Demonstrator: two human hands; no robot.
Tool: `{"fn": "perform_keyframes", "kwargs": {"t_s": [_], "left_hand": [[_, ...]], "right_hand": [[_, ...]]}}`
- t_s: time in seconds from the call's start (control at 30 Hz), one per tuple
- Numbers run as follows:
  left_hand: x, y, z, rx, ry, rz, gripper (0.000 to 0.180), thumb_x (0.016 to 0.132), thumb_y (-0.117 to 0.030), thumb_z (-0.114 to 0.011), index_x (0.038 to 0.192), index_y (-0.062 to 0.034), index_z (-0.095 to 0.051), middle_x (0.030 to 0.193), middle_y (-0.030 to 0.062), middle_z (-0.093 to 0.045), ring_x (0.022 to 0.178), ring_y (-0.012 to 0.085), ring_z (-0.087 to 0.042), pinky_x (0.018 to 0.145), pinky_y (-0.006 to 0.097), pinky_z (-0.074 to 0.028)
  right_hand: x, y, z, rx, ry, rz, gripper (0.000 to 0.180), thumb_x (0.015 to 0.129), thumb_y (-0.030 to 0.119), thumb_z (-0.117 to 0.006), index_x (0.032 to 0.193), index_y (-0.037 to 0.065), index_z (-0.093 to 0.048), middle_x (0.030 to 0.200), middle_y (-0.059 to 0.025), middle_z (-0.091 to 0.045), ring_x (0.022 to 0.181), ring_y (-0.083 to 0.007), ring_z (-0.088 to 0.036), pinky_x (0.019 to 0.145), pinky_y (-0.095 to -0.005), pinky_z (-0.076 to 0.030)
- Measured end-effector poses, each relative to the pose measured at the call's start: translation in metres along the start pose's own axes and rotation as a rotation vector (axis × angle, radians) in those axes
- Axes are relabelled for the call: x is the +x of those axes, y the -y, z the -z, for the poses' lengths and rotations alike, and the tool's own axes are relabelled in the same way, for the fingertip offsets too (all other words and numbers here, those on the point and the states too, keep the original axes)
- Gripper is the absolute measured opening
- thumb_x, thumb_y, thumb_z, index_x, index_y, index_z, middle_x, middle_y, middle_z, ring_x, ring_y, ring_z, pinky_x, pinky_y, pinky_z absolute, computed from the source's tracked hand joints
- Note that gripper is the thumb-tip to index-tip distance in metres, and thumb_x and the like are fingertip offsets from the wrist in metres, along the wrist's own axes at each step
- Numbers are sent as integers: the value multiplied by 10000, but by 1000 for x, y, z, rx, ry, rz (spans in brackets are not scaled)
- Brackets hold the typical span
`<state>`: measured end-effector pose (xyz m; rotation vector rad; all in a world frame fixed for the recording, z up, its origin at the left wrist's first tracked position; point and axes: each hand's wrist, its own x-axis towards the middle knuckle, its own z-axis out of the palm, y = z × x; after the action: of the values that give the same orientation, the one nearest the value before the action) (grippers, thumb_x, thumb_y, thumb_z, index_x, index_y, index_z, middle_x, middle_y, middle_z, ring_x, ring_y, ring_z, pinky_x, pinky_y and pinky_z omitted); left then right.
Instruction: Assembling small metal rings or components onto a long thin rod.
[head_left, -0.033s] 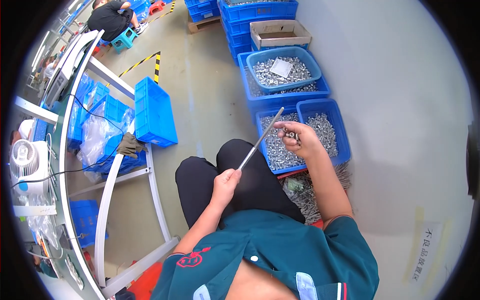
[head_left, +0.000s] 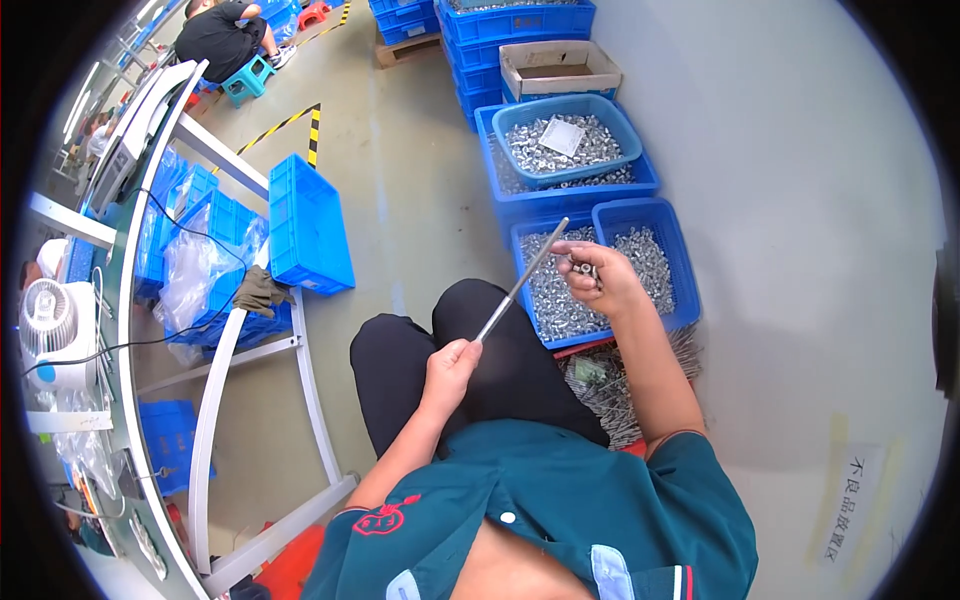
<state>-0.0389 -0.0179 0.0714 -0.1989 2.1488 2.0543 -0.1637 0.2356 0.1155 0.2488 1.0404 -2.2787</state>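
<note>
Above the lap, nothing is visibly shifting between the two pictures: the left hand (head_left: 450, 365) is still pinching the lower end of one thin metal rod (head_left: 522, 282), its grip closed tight on it. The rod is slanting up to the right hand (head_left: 600, 278), whose grip is curling narrowly around a few small nuts (head_left: 583, 268). Beneath them, two blue bins (head_left: 688, 285) are sitting side by side, both holding nuts. Beyond are lying one blue basin (head_left: 625, 120) of parts and one cardboard box (head_left: 560, 68).
</note>
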Motion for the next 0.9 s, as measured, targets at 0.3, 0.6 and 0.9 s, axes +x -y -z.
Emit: {"fn": "perform_keyframes", "kwargs": {"t_s": [0.3,0.6,0.9], "left_hand": [[-13,1,7,94,26,9,358,886,-198,-551,593,-40,-418,543,-48,-356,533,37,-304,457,238,-267],[-11,7,7,113,76,-20,343,899,-235,-537,618,-51,-467,566,-56,-374,541,33,-318,480,216,-267],[-10,5,8,117,51,-36,343,897,-223,-538,612,-49,-462,566,-54,-377,539,36,-319,480,219,-273]], "right_hand": [[8,-6,18,448,252,9,242,944,232,-426,1029,40,-546,668,-11,-482,421,-34,-338,345,-159,-260],[8,-7,10,427,289,-68,287,944,259,-417,999,28,-577,594,6,-416,409,-43,-323,338,-161,-248],[3,1,3,481,253,-7,271,943,250,-422,1014,29,-564,593,5,-417,417,-48,-331,347,-171,-252]]}}
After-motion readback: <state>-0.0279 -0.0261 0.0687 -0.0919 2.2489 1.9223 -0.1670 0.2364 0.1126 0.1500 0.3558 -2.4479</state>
